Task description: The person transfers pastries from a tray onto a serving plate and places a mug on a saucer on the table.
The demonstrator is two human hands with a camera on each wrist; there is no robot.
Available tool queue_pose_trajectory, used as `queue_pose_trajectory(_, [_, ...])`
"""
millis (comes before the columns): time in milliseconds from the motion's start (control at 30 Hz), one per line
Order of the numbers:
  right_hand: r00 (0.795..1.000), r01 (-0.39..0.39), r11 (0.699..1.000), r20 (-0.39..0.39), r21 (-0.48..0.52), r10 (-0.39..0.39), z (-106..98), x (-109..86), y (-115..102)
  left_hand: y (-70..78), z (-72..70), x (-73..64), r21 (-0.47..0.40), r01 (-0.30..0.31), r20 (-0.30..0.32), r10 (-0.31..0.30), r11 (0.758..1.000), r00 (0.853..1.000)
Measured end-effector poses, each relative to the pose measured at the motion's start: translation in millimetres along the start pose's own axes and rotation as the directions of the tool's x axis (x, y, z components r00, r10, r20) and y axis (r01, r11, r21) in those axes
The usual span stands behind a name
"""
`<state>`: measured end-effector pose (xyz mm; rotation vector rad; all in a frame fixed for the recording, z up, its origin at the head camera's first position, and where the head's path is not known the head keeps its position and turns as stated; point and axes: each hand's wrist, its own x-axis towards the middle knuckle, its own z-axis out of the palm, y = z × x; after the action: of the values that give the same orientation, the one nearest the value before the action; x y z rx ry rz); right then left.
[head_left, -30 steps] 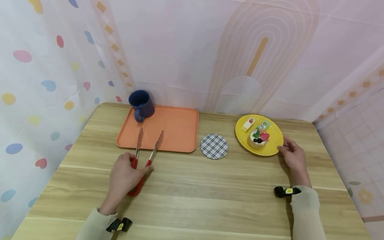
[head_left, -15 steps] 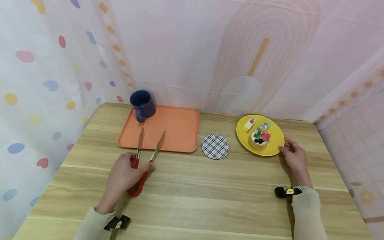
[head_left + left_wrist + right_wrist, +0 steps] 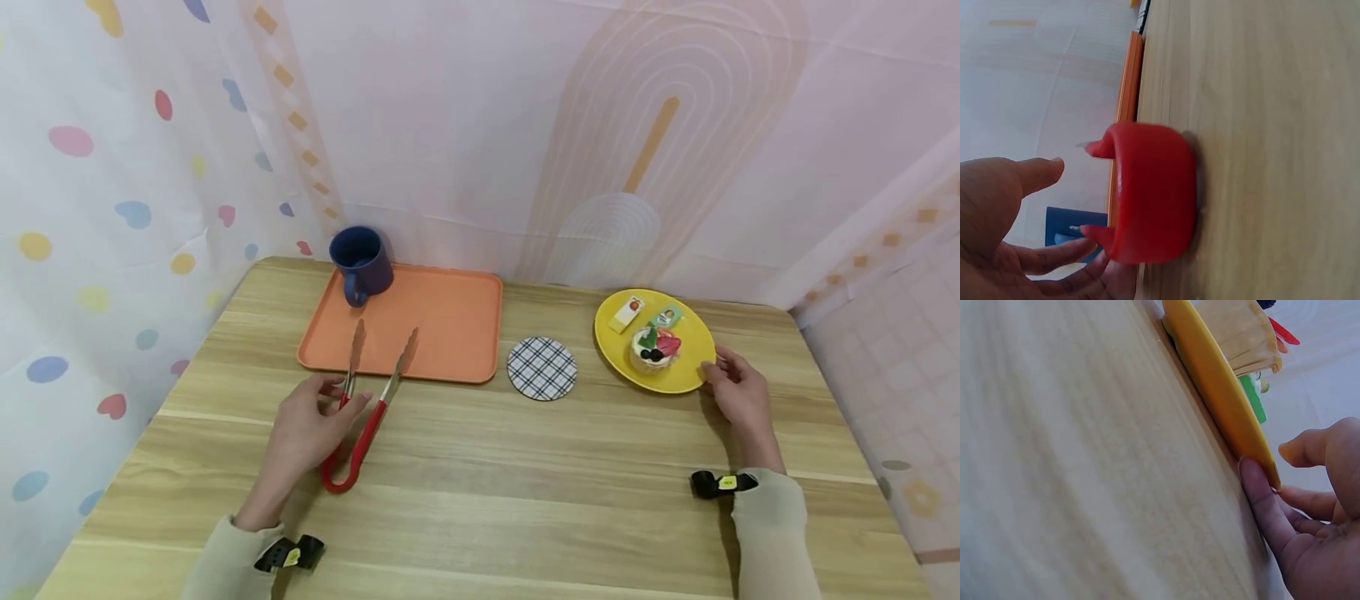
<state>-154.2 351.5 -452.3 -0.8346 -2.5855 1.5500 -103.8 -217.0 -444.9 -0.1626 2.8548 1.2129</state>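
In the head view my left hand [image 3: 309, 423] hovers over red-handled metal tongs [image 3: 363, 442], its fingers loosely bent by their left arm. The left wrist view shows the thumb raised apart from the red handle loop [image 3: 1154, 194]. The tongs lie spread, their tips over the orange tray [image 3: 450, 333]. My right hand [image 3: 738, 396] is at the right rim of a yellow plate [image 3: 693, 342]; fingers [image 3: 1255, 478] reach under the rim and the thumb is above it. On the plate sit a fruit-topped cupcake [image 3: 654, 350] and two small cartons, one white-and-yellow carton [image 3: 627, 313] and one green carton [image 3: 666, 317].
A dark blue mug [image 3: 363, 262] stands on the tray's back left corner. A round checked coaster [image 3: 542, 368] lies between tray and plate. Patterned curtains [image 3: 450, 125] border the wooden table [image 3: 510, 500] at the back and sides.
My left thumb has come off the tongs' right arm and moved left, towards the other arm. My right hand stays at the plate; the whole view shifts slightly.
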Motion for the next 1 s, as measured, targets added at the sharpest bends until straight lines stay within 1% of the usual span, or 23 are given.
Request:
queue_pose_trajectory(133, [0.999,0.044,0.997,0.023,-0.068,-0.042,-2,-4.9,-1,-1.5,-3.0,2.1,-0.021,-0.049,-0.023,0.048,0.999,0.999])
queue_pose_trajectory(267, [0.995,0.087,0.990,0.056,-0.113,-0.081,-5,-10.2,-4,-1.3,-7.5,5.5,-0.050,-0.091,-0.049,0.089,0.995,0.995])
queue_pose_trajectory(433, [0.993,0.089,0.983,0.089,-0.161,-0.076,-5,-15.7,-8,-1.3,-12.0,9.7,-0.083,-0.116,-0.066,0.110,0.990,0.992])
queue_pose_trajectory(567, [0.991,0.096,0.976,0.114,-0.198,-0.074,-5,-19.8,-12,-1.3,-14.3,13.0,-0.083,-0.159,-0.096,0.151,0.984,0.984])
queue_pose_trajectory(733, [0.988,0.116,0.975,0.127,-0.190,-0.093,-4,-23.6,-16,0.5,-18.0,17.9,-0.076,-0.201,-0.116,0.192,0.977,0.975])
queue_pose_trajectory(1000, [0.977,0.160,0.975,0.166,-0.154,-0.134,-2,-28.2,-22,0.9,-25.7,29.7,-0.121,-0.233,-0.122,0.219,0.965,0.968])
